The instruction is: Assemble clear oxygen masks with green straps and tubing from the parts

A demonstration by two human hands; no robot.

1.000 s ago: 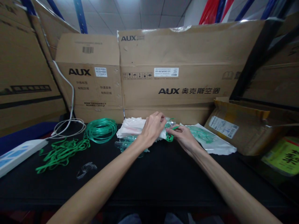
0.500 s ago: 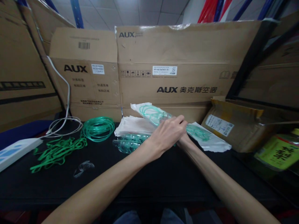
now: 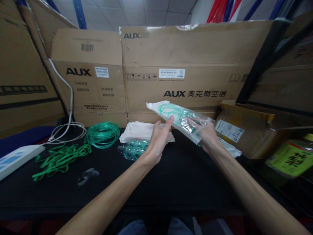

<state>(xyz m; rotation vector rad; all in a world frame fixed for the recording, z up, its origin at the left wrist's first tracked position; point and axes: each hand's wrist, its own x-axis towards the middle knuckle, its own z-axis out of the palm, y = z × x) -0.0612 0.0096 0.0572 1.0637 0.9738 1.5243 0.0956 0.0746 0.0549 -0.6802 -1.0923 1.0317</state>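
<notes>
A white-backed clear plastic pouch with coiled green tubing is held up, tilted, above the table. My right hand holds its right end; its fingers show through the clear film, and I cannot tell what they grip inside. My left hand is open at the pouch's lower left edge, with its thumb close to or touching it. Behind that hand lie a stack of white pouches and clear green-tinted plastic pieces. Another pouch lies partly hidden behind my right wrist.
On the left are a green tubing coil, tangled green straps, a clear plastic scrap and a white power strip. Large cardboard stands behind. An open box and a yellow-labelled bottle are right.
My hands, crossed close together before, have moved apart. The right hand went right and now shows through the pouch's film; the left dropped back left. The pouch shifted right.
</notes>
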